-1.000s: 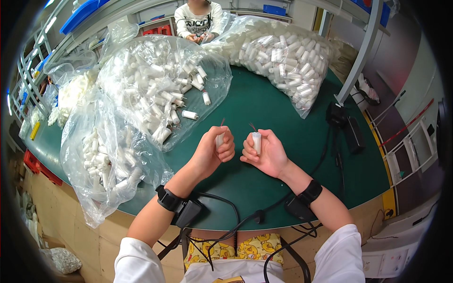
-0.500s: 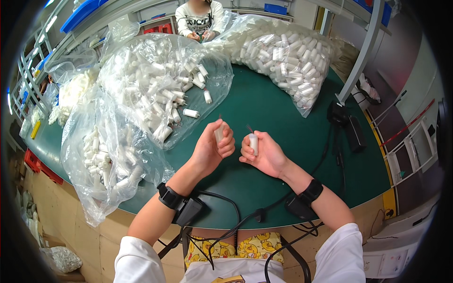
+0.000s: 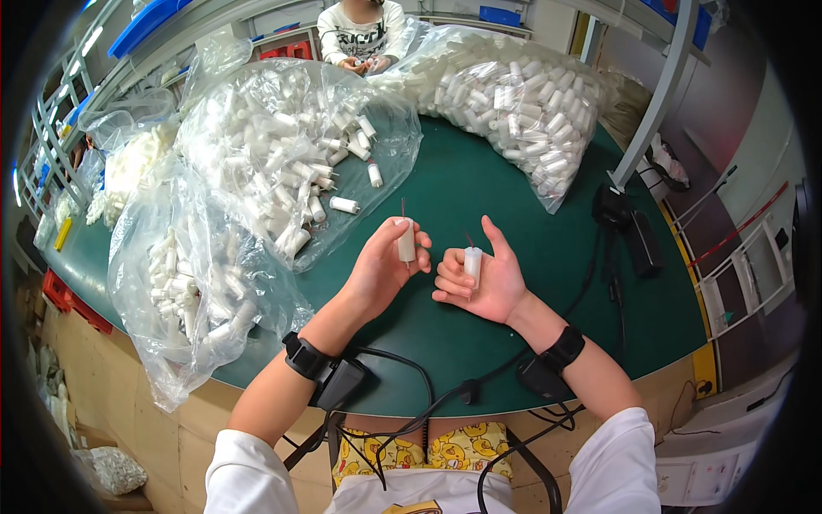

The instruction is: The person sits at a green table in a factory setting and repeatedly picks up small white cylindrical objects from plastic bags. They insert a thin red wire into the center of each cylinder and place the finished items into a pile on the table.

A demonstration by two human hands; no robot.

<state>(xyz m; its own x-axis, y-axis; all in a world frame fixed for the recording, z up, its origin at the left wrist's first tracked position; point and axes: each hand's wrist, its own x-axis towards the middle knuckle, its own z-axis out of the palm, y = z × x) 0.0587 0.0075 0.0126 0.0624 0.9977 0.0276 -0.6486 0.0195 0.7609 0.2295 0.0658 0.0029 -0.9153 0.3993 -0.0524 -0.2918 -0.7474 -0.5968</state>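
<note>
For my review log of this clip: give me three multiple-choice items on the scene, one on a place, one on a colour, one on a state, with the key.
1. Where do the clear bags of white tubes lie?
A. Left of and beyond the hands
B. On the floor
C. On the person's lap

2. What colour is the table top?
A. Red
B. Green
C. White

3. What does the left hand do?
A. Lies flat on the table
B. Reaches into a bag
C. Holds a small white tube upright

Key: 1 A, the bags sit on the table's left and far side. 2 B, bare surface is dark green. 3 C, its grip is closed round the tube, thin pin up; the right hand holds another white tube.
</note>
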